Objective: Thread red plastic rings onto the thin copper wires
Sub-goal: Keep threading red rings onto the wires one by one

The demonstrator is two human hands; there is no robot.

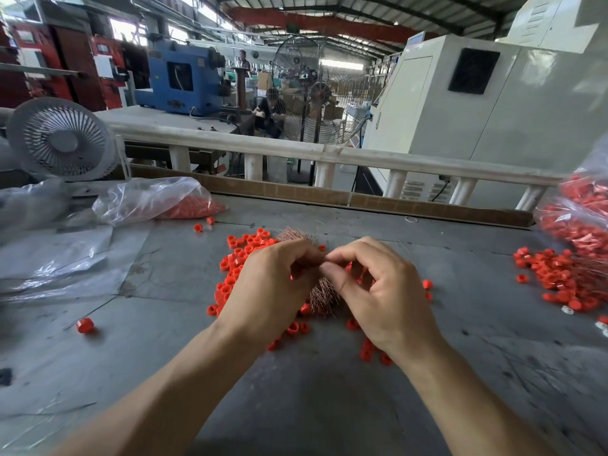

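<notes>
My left hand (269, 284) and right hand (371, 287) pinch together over the copper wires (320, 297), their contents hidden; many loose red rings (243, 251) remain, finished ones piled right (559, 278).

Loose red rings (243, 258) ring the copper wire bundle (324, 299) on its left, far and near sides. Bare grey table (312, 406) lies nearer than the bundle; a clear bag (148, 199) lies far-left of it.

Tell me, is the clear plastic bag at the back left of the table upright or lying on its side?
On its side. The clear plastic bag lies slumped flat on the table, with its red rings gathered at its right end.
</notes>
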